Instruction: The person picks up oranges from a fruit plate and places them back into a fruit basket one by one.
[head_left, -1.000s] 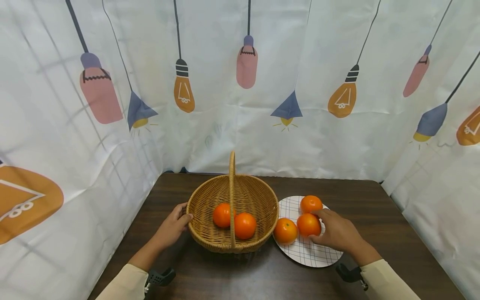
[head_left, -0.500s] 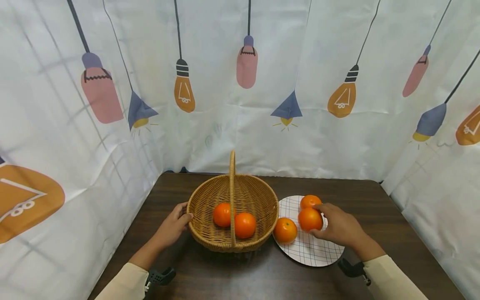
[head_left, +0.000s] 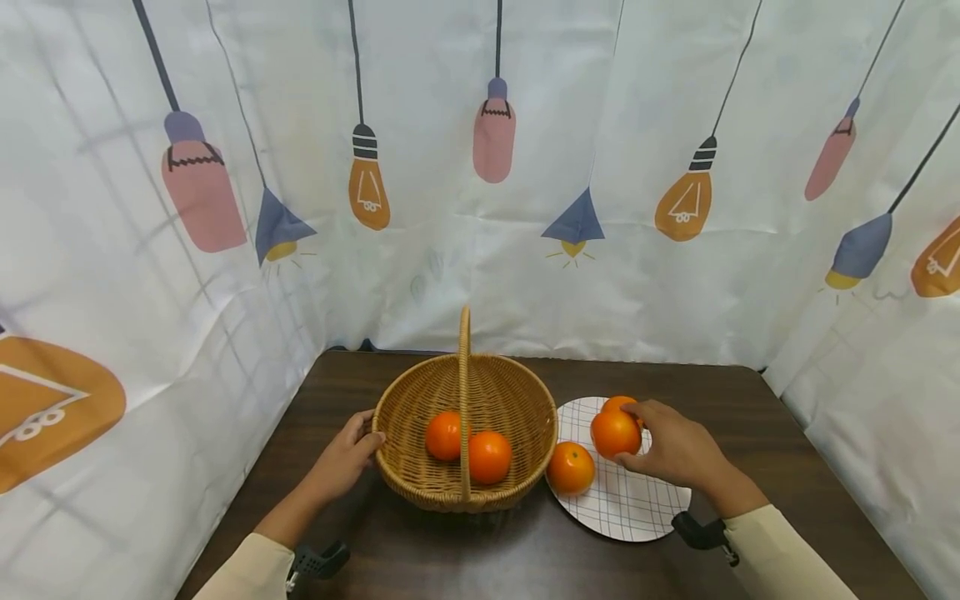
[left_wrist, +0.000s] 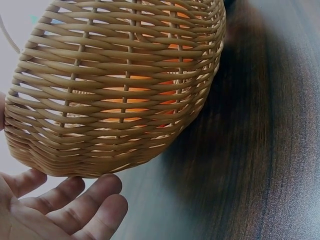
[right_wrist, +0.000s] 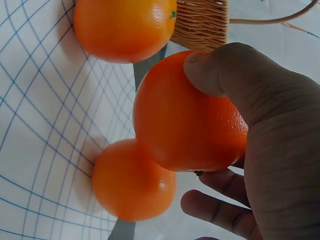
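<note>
My right hand (head_left: 678, 446) pinches an orange (head_left: 615, 435) between thumb and fingers, raised off the plate. In the right wrist view the thumb lies over this orange (right_wrist: 187, 117), with its small dark stem end facing the fingers. Two other oranges rest on the round checked plate (head_left: 630, 510): one at the front left (head_left: 572, 468), one behind (head_left: 621, 402), partly hidden by the held fruit. My left hand (head_left: 347, 454) holds the wicker basket (head_left: 517, 400) at its left rim, thumb over the edge, fingers (left_wrist: 82, 202) against the outside. Inside the basket lie two oranges (head_left: 489, 457).
The basket's tall arched handle (head_left: 465, 367) stands across its middle. Basket and plate sit side by side on a dark wooden table (head_left: 510, 558). A white curtain (head_left: 420, 283) printed with lamps encloses the back and both sides.
My right hand has lifted the middle orange off the plate, and it now covers more of the rear one. The left hand stays at the basket rim.
</note>
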